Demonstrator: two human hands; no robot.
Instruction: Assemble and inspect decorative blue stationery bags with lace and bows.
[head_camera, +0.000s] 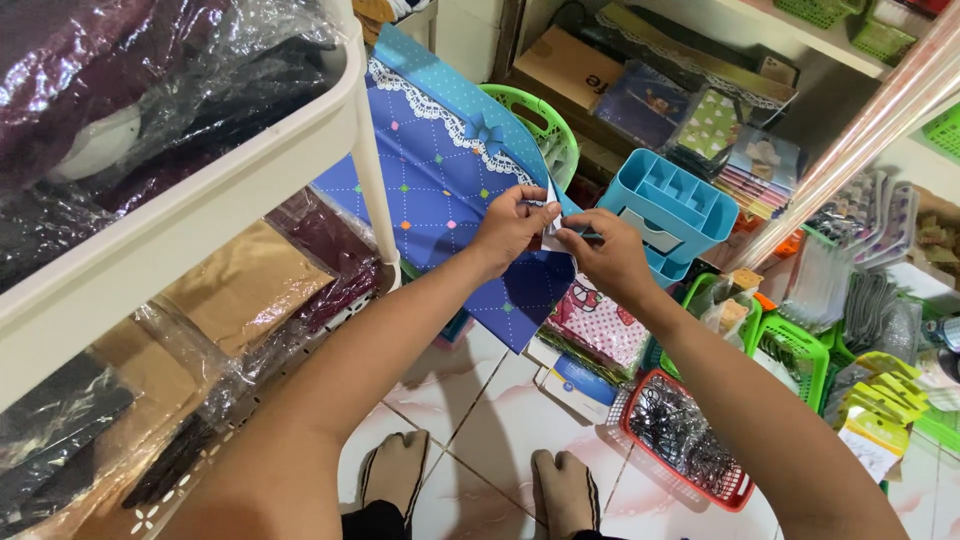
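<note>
The left hand and the right hand are meeting in the middle of the view, both pinching closed on the edge of a blue gift bag with coloured dots and a white lace band. The bag is standing up between the white shelf rack on the left and the light blue organiser on the right, above the tiled floor. Between the fingertips a small white piece, perhaps a tag or a folded corner, is showing, but I cannot tell exactly. The hands seem to be folding or fixing this corner; the next move, I think, is asking for a firm, fine pinch while the bag is staying steady. A red basket is lying near, to the right.
</note>
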